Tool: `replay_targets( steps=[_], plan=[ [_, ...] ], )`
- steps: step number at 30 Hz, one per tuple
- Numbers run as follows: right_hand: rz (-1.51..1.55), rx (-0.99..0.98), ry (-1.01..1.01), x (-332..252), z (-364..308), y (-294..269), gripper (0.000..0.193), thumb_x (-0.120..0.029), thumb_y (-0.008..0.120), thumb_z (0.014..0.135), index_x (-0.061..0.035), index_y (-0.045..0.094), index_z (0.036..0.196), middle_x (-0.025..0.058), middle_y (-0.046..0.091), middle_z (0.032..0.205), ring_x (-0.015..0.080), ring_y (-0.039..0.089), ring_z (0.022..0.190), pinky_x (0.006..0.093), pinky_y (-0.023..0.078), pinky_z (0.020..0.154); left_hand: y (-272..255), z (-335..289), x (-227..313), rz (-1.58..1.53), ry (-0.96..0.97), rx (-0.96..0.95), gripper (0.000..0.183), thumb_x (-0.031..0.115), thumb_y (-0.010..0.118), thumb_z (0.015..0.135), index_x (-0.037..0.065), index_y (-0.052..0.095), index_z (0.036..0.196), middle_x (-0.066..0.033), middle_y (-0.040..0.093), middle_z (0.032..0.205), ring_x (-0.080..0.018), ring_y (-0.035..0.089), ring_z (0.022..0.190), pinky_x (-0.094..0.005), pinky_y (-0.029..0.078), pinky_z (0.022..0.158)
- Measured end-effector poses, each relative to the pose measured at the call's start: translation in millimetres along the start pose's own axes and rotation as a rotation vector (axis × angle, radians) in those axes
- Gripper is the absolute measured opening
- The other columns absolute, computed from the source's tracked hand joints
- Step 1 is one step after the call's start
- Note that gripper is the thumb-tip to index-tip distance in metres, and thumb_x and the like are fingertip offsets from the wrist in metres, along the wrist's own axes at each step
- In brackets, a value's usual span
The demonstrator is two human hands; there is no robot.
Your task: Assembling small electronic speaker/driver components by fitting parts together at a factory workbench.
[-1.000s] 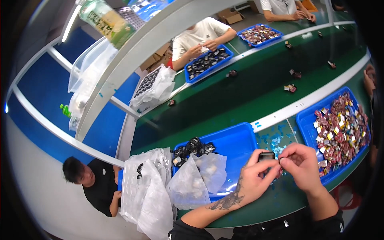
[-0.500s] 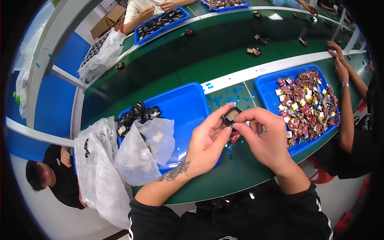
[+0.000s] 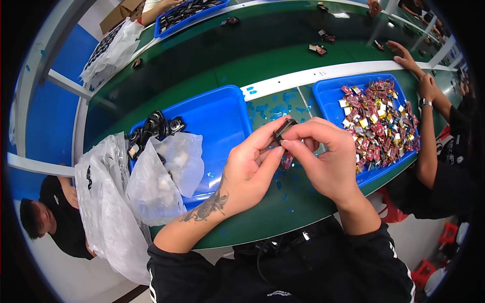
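- The left hand (image 3: pixel 252 164), bare, is closed on a small black rectangular casing (image 3: pixel 284 130), its fingers behind and thumb at the near side; this hand seems to serve as the cradle that keeps the piece steady.
- The right hand (image 3: pixel 326 156), also bare, has thumb and forefinger pinched together on the casing's lower right edge; a fingertip grip like this probably suits so slight an object, as a fuller grasp would cover it.
- The casing is up between both hands, above the dark green work surface (image 3: pixel 262 227), tilted rather than flat; holding it there likely gives both thumbs room to press; its far face is hidden.
- A small red piece (image 3: pixel 287 160) shows just below the casing, between the hands; whether it hangs from the casing or lies on the surface, I cannot tell.
- On the right, a blue rectangular plastic tray (image 3: pixel 323 96) bears a heap of small red boards with white and yellow parts (image 3: pixel 381 126); its raised walls presumably keep the loose heap together, near the right hand.
- On the left, a wider blue plastic tray (image 3: pixel 222 129) has rounded black parts (image 3: pixel 155 123) gathered in its far left corner and translucent white plastic sheeting (image 3: pixel 151 187) draped over its near left edge; much of its floor is bare.
- Thin bright-blue scraps (image 3: pixel 280 110) lie scattered between the trays, beyond the hands.
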State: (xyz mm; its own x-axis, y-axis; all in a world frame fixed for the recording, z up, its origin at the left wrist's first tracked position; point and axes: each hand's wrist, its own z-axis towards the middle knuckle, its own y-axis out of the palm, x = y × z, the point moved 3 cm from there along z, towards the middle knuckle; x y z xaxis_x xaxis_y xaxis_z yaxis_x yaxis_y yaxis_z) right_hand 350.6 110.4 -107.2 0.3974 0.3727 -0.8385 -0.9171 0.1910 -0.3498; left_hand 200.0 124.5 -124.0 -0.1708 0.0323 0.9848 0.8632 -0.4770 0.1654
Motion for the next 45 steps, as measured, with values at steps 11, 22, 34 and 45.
replay_targets(
  steps=[11,22,34,45],
  plan=[
    [-0.103,-0.044,0.058,0.4,4.9,-4.5,0.027,-0.001,0.079,0.07,-0.0032,0.054,0.082,0.0035,0.056,0.071,0.0103,0.05,0.059,0.0259,0.047,0.059,-1.3,0.9,5.9,-0.021,0.02,-0.089,0.045,-0.005,0.046,0.095,-0.008,0.039,0.139,-0.0164,0.053,0.133,-0.0219,0.053,0.123,-0.0341,0.043,0.104],
    [0.01,0.038,0.009,-1.3,-15.9,-3.3,0.027,0.005,0.075,0.078,0.0019,0.064,0.102,0.009,0.068,0.091,0.0129,0.067,0.08,0.0244,0.055,0.071,-5.5,2.5,4.4,-0.141,0.174,0.091,0.046,-0.004,0.045,0.096,-0.004,0.038,0.141,-0.0158,0.055,0.13,-0.0199,0.055,0.12,-0.0334,0.047,0.1],
    [0.659,-0.119,0.319,6.0,-11.1,-12.3,0.013,0.006,0.067,0.084,0.0047,0.062,0.096,0.0083,0.066,0.091,0.0105,0.064,0.082,0.0218,0.052,0.073,-8.8,-0.4,24.3,0.783,0.654,0.122,0.032,-0.006,0.069,0.076,0.007,0.072,0.106,-0.0121,0.064,0.104,-0.022,0.066,0.08,-0.029,0.053,0.066],
    [0.805,-0.113,0.35,14.3,-20.7,-5.5,0.019,0.005,0.069,0.083,0.0014,0.061,0.099,0.0059,0.063,0.093,0.0105,0.061,0.086,0.0233,0.05,0.075,-11.2,3.5,1.2,0.155,-0.071,-0.089,0.016,0.002,0.067,0.086,-0.003,0.07,0.1,-0.0094,0.068,0.093,-0.0109,0.065,0.082,-0.0238,0.052,0.069]
  ],
)
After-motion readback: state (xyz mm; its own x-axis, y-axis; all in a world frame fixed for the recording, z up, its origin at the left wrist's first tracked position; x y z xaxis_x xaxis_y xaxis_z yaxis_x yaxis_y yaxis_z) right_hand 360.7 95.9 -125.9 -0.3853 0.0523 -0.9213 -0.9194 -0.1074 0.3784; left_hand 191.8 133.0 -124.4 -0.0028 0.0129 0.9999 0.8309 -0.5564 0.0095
